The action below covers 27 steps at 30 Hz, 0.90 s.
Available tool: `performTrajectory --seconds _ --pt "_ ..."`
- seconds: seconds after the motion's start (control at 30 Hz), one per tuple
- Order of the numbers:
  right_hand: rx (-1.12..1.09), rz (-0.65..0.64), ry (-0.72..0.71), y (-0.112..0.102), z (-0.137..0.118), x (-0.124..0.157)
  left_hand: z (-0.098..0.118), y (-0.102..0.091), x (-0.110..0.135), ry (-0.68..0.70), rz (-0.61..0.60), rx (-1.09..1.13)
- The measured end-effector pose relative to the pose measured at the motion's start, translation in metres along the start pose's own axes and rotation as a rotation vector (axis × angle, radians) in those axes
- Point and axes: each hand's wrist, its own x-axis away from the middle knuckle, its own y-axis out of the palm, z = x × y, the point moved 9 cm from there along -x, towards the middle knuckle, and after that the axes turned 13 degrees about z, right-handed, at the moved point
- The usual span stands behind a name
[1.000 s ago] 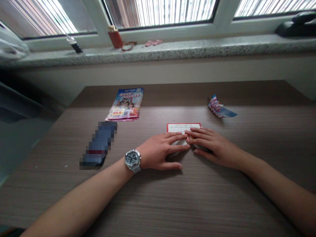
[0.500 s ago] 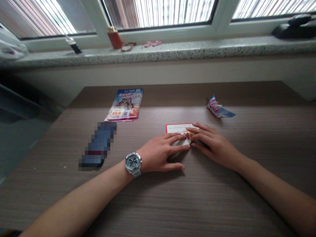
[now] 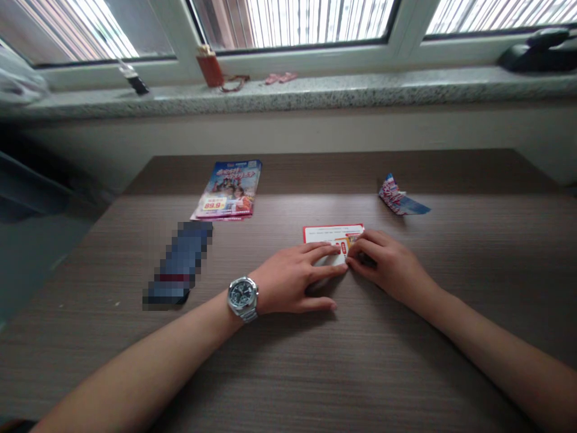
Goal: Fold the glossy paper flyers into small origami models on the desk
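Seen from within the room, clock directions taken from the sheet. Nearest, at seven o'clock, one wristwatch circles the left wrist. Of two hands, the left hand lies palm down, its grip spread wide, fingertips on one red-edged sheet; it presses but clasps nothing. The right hand, at four o'clock, has its grip nearly closed, thumb and forefinger apparently pinching the sheet's lower right edge. The sheet lies flat on the worktop, partly covered by both hands. The step in hand appears to be steadying the sheet while that edge is worked; the next move calls for firm left-hand pressure and a fine right-hand pinch.

Farther off: at nine, one pixelated dark item; at two, one folded paper piece; at ten, one stack of flyers, more than one, though the exact number cannot be told. Farthest, on the windowsill at eleven, stands one red container.
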Motion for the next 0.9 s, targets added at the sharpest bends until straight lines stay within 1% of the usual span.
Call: performTrajectory --seconds 0.23,0.33,0.7,0.83,0.9 --pt "0.083 0.063 0.143 -0.018 0.042 -0.009 0.0 0.0 0.0 0.005 -0.012 -0.001" --pt "0.099 0.077 0.174 -0.023 0.051 -0.01 0.0 0.0 -0.001 0.018 -0.018 -0.004" --pt "0.094 0.106 0.166 -0.025 0.055 -0.007 -0.001 -0.002 0.0 0.022 -0.035 0.05" --pt "0.085 0.134 0.158 -0.031 0.047 -0.005 -0.001 -0.003 0.0 0.019 -0.027 0.048" --pt "0.068 0.146 0.124 -0.032 0.038 -0.004 -0.002 -0.002 0.001 0.022 -0.04 0.049"
